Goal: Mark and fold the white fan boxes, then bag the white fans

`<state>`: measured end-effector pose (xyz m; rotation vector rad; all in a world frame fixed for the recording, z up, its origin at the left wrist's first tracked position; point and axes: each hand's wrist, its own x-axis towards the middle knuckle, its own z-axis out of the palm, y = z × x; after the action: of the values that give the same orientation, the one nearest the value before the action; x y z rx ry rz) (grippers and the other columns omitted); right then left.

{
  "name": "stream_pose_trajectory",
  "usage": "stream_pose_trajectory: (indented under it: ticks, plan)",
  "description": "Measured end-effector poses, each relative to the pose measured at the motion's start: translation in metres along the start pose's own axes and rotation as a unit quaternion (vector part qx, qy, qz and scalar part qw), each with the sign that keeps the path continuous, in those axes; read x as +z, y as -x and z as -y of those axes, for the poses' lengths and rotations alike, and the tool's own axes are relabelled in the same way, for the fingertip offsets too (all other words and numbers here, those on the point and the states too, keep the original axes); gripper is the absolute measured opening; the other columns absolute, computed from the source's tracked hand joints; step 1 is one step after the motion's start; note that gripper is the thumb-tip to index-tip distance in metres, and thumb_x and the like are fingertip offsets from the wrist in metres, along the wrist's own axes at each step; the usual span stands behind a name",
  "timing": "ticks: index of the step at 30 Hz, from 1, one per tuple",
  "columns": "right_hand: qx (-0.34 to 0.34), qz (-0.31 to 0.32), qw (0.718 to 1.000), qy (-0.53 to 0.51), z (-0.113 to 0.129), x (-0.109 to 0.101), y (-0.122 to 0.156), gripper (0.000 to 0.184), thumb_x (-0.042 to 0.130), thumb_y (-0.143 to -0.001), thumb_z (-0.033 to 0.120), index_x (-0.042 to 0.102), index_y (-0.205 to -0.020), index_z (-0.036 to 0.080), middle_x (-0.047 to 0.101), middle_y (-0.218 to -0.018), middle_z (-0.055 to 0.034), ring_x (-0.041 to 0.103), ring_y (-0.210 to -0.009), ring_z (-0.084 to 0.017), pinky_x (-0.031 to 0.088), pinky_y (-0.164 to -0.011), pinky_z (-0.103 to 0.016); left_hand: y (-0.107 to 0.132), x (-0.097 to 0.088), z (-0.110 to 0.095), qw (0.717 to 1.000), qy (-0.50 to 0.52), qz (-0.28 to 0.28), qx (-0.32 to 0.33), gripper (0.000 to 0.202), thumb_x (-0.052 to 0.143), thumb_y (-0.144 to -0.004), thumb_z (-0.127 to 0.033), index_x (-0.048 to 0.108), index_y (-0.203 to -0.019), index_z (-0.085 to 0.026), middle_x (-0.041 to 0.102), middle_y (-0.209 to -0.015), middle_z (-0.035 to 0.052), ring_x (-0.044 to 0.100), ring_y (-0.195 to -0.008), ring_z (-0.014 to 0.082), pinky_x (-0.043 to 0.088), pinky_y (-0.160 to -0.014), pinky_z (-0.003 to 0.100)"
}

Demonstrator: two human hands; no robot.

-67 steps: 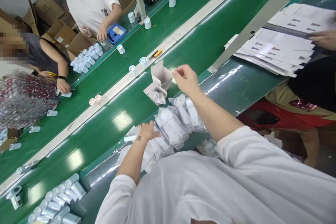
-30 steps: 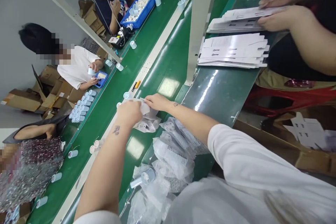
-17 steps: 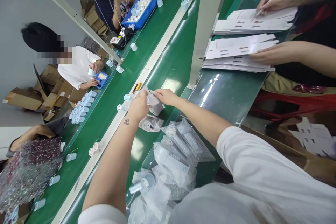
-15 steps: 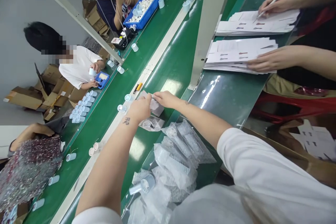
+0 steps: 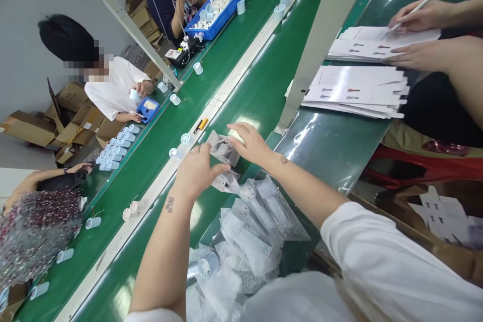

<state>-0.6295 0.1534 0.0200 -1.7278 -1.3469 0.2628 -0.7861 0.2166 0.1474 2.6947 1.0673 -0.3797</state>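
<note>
Presently at hand: small folded paperboard carton (image 5: pixel 223 148), between both hands, above a bubble-wrap pouch (image 5: pixel 226 181).
Left hand (image 5: pixel 194 171): fingers curled at the carton's near edge; grip cannot be told.
Right hand (image 5: pixel 249 143): open, fingers spread, just beside the carton.
Materials: crinkled clear bubble-wrap bags (image 5: pixel 249 231) piled below the hands, on a glossy green conveyor belt (image 5: pixel 260 95).

Left hand (image 5: pixel 194 173) and right hand (image 5: pixel 251 143) stand either side of a folded carton (image 5: pixel 222 148). Passage is open upward across the green belt (image 5: pixel 245 80) and rightward over the glossy belt panel (image 5: pixel 320 146). Obstructions: bubble-wrap bags (image 5: pixel 245 226) directly below both hands, the white upright post (image 5: pixel 324 45) at upper right, stacked printed sheets (image 5: pixel 354 90) right of that post, and the white divider rail (image 5: pixel 241 71) toward the left.
</note>
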Motion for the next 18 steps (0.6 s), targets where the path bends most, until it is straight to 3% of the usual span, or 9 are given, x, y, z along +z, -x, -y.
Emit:
stream_pose_trajectory:
  ticks: [1, 3, 6, 10, 14, 16, 18]
  plan:
    - [-0.036, 0.012, 0.999, -0.002, 0.006, -0.002, 0.004, 0.047, 0.044, -0.095, 0.041, 0.049, -0.135, 0.018, 0.056, -0.133, -0.0138, 0.049, -0.125, -0.027, 0.038, -0.106, -0.044, 0.009, 0.005, 0.005, 1.000, -0.015, 0.021, -0.015, 0.059, 0.062, -0.081, -0.054, 0.047, -0.127, -0.020, 0.063, -0.118, 0.0146, 0.062, -0.106, 0.0317, 0.048, -0.085, 0.039]
    - [-0.098, 0.106, 0.989, 0.007, 0.017, -0.004, 0.010, 0.065, 0.058, -0.085, 0.054, 0.046, -0.138, 0.018, 0.052, -0.137, -0.0156, 0.046, -0.127, -0.032, 0.038, -0.106, -0.049, 0.020, 0.022, 0.016, 0.998, -0.023, 0.034, -0.053, 0.049, 0.057, -0.087, -0.042, 0.046, -0.128, -0.019, 0.068, -0.103, 0.0139, 0.066, -0.094, 0.0309, 0.049, -0.078, 0.037]
    - [-0.098, 0.225, 0.967, 0.069, 0.028, 0.001, 0.009, 0.086, 0.072, -0.074, 0.051, 0.038, -0.144, 0.015, 0.045, -0.142, -0.0199, 0.044, -0.127, -0.038, 0.043, -0.100, -0.052, 0.021, 0.045, 0.034, 0.994, -0.013, -0.037, -0.099, 0.036, 0.040, -0.093, -0.024, 0.047, -0.128, -0.017, 0.071, -0.092, 0.0142, 0.068, -0.088, 0.0295, 0.048, -0.077, 0.036]
    - [-0.011, 0.230, 0.957, 0.179, 0.035, 0.016, -0.006, 0.063, 0.069, -0.079, 0.039, 0.051, -0.133, 0.010, 0.054, -0.130, -0.0214, 0.046, -0.122, -0.038, 0.046, -0.096, -0.048, 0.011, 0.057, 0.045, 0.991, 0.003, -0.091, -0.101, 0.036, 0.038, -0.093, -0.023, 0.051, -0.126, -0.017, 0.071, -0.090, 0.0136, 0.069, -0.085, 0.0280, 0.049, -0.076, 0.036]
    - [-0.013, 0.261, 0.934, 0.245, 0.049, 0.037, -0.016, 0.032, 0.057, -0.086, 0.025, 0.067, -0.112, 0.010, 0.057, -0.121, -0.0216, 0.047, -0.118, -0.035, 0.046, -0.094, -0.044, -0.005, 0.061, 0.049, 0.983, 0.080, -0.116, -0.117, 0.033, 0.041, -0.093, -0.024, 0.054, -0.123, -0.019, 0.072, -0.092, 0.0130, 0.069, -0.090, 0.0276, 0.049, -0.081, 0.036]
    - [-0.009, 0.257, 0.933, 0.251, 0.054, 0.039, -0.017, 0.030, 0.049, -0.089, 0.020, 0.069, -0.109, 0.011, 0.058, -0.121, -0.0208, 0.049, -0.117, -0.033, 0.047, -0.091, -0.040, -0.006, 0.061, 0.053, 0.971, 0.157, -0.119, -0.135, 0.035, 0.047, -0.091, -0.025, 0.054, -0.124, -0.020, 0.071, -0.097, 0.0137, 0.068, -0.092, 0.0273, 0.049, -0.083, 0.038]
    - [0.000, 0.253, 0.933, 0.257, 0.054, 0.029, -0.017, 0.032, 0.046, -0.090, 0.021, 0.070, -0.109, 0.012, 0.058, -0.121, -0.0190, 0.055, -0.110, -0.030, 0.049, -0.088, -0.037, 0.009, 0.058, 0.059, 0.946, 0.254, -0.135, -0.149, 0.040, 0.053, -0.089, -0.029, 0.051, -0.128, -0.019, 0.069, -0.108, 0.0149, 0.067, -0.091, 0.0255, 0.050, -0.084, 0.039]
